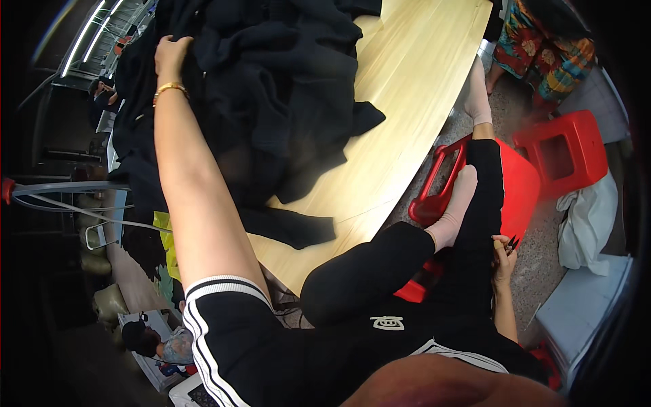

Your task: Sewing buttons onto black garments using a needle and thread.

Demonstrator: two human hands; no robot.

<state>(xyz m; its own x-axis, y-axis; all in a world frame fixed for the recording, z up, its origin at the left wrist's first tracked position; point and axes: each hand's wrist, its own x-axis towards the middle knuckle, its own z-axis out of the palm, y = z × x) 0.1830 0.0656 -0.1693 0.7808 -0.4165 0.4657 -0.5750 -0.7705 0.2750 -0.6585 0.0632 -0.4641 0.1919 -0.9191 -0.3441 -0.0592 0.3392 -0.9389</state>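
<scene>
Head view: left fingers (182,44) pinch black cloth (271,88), right fingers (500,247) hold dark snips (513,245).

Tube lights (83,38) glare upper left; tabletop (413,81) bright; rim black, edges bent.

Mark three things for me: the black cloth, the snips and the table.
Black cloth (291,102): head view, middle of the heap.
Snips (513,243): head view, dark pointed end.
Table (413,74): head view, bare wooden top.
</scene>
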